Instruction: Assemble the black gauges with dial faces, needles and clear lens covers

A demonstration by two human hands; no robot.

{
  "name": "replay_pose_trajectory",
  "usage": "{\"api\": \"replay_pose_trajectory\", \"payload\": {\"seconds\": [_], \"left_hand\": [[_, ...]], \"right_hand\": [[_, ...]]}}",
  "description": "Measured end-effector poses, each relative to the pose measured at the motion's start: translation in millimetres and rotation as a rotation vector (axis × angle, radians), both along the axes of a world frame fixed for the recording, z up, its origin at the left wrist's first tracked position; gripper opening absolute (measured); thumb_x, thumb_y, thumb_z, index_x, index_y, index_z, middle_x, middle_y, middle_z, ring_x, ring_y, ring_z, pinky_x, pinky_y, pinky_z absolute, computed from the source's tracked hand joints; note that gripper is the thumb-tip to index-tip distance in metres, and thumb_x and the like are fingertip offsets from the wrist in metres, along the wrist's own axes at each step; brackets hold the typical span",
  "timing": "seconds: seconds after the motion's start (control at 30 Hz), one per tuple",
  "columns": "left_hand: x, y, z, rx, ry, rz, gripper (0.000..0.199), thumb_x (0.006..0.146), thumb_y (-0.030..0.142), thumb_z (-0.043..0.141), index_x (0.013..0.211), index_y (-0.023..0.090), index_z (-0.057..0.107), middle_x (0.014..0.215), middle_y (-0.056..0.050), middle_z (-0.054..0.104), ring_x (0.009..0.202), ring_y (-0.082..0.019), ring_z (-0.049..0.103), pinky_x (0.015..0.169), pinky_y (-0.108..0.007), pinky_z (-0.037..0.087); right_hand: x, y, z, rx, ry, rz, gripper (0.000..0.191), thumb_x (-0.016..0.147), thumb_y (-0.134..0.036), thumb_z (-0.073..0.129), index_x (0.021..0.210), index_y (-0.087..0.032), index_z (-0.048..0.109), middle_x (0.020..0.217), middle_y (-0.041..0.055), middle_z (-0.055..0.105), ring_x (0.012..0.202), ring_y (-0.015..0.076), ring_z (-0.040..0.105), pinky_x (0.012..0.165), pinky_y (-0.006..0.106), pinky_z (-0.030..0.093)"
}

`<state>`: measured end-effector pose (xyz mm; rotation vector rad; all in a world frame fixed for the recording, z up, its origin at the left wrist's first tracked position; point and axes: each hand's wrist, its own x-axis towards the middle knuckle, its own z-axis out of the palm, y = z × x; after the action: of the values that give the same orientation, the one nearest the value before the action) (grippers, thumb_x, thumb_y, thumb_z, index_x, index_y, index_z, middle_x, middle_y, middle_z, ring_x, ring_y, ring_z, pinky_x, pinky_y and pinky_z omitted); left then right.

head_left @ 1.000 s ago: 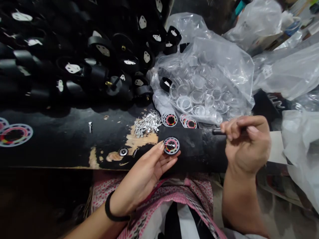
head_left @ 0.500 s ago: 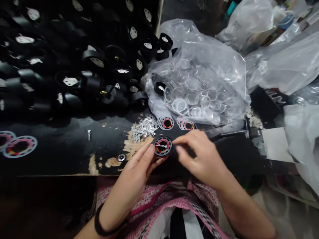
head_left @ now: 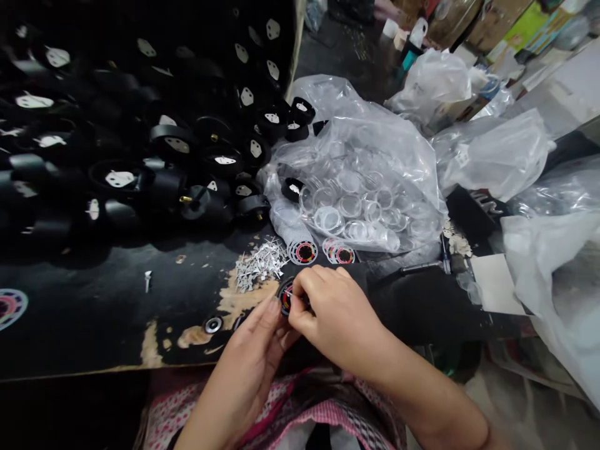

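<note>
A small round gauge dial (head_left: 285, 295) with a black face and red and white markings sits at the near edge of the black worktop (head_left: 94, 312). My left hand (head_left: 248, 362) holds it from below with fingers and thumb. My right hand (head_left: 332, 315) covers most of the dial, its fingertips pinched on the face; what they pinch is hidden. Just behind lie a heap of small white pointer needles (head_left: 260, 262) and two short stacks of printed dial faces (head_left: 304, 251).
A clear plastic bag of transparent round lenses (head_left: 360, 187) lies behind the dials. Many black gauge housings (head_left: 178, 156) are piled at the back left. A dark hand tool (head_left: 422, 267) lies right of my hands. More plastic bags (head_left: 492, 150) crowd the right side.
My right hand put down the dark tool, moved left and came onto the dial held by my left hand. The view has tilted up.
</note>
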<state>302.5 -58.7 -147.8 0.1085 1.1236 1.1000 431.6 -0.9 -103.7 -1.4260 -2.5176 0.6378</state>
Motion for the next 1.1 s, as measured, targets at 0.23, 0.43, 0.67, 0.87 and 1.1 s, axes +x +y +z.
{"api": "replay_pose_trajectory", "payload": {"seconds": [0.23,0.43,0.67,0.87,1.1], "left_hand": [[-4.9,-1.7,-8.5,0.100,0.035,0.022,0.038,0.085,0.044,0.074,0.118,0.027,0.073,0.138,-0.005,0.067,0.126,-0.028,0.062,0.100,-0.037,0.057],[-3.9,0.9,-4.9,0.097,-0.073,0.033,0.031,0.087,0.039,0.073,0.113,0.021,0.074,0.122,-0.008,0.075,0.109,-0.025,0.071,0.093,-0.037,0.060],[-8.1,12.4,-1.4,0.092,-0.206,0.025,0.026,0.093,0.041,0.065,0.106,0.021,0.076,0.112,-0.007,0.078,0.104,-0.023,0.073,0.094,-0.036,0.058],[-7.5,11.0,-1.2,0.259,0.126,-0.037,0.033,0.086,0.038,0.074,0.117,0.031,0.074,0.134,-0.002,0.069,0.123,-0.026,0.064,0.098,-0.034,0.055],[-7.1,-4.4,-4.3,0.483,0.554,-0.151,0.034,0.087,0.032,0.070,0.120,0.026,0.073,0.130,-0.004,0.073,0.117,-0.025,0.069,0.096,-0.033,0.057]], "right_hand": [[23.9,75.6,-16.5,0.112,0.236,-0.382,0.020,0.086,-0.027,0.067,0.104,-0.017,0.066,0.108,0.0109,0.065,0.099,0.0236,0.062,0.090,0.040,0.045],[31.4,96.3,-30.7,0.114,0.307,-0.400,0.016,0.084,-0.018,0.062,0.101,-0.017,0.064,0.105,0.0091,0.064,0.090,0.0191,0.062,0.086,0.037,0.049],[22.3,34.4,-14.2,-0.165,0.631,-0.159,0.024,0.093,-0.024,0.059,0.115,-0.020,0.069,0.092,0.0034,0.065,0.079,0.0143,0.063,0.076,0.032,0.054],[2.5,6.2,-9.8,-0.030,0.459,-0.032,0.022,0.098,-0.026,0.057,0.114,-0.024,0.072,0.117,0.0082,0.060,0.107,0.0180,0.061,0.091,0.033,0.051],[-12.6,7.7,-11.8,0.222,0.308,-0.114,0.046,0.107,-0.036,0.030,0.068,-0.020,0.049,0.063,-0.0017,0.051,0.060,0.0121,0.044,0.065,0.029,0.034]]}}
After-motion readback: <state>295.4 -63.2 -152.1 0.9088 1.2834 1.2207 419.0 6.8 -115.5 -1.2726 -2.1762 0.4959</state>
